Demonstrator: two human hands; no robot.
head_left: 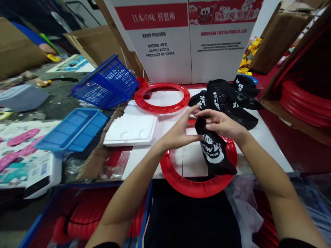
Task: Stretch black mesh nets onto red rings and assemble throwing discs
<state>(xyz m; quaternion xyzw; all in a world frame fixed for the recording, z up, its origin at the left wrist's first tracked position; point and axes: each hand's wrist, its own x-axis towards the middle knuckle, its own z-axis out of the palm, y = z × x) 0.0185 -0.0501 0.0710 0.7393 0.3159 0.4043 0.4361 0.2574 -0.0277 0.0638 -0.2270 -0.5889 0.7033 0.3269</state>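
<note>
A black mesh fabric piece (pixel 216 155) with white print hangs from my hands, its rolled upper end showing a dark opening. My right hand (pixel 223 124) pinches the rim of that opening between thumb and fingers. My left hand (pixel 178 132) curves round the other side, thumb and fingertips at the fabric's edge. Below the fabric lies a red plastic ring (pixel 178 177), partly covered by it, overhanging the table's near edge. Another red ring (pixel 162 109) lies farther back on the left. More black printed fabric pieces (pixel 227 100) are heaped behind my right hand.
A white printed carton (pixel 191 65) stands at the back. On the left are a white foam block (pixel 131 129), a tilted blue basket (pixel 106 84) and a blue tray (pixel 72 129). Red rings (pixel 305 103) are stacked inside a box on the right. A blue crate (pixel 38 224) stands below left.
</note>
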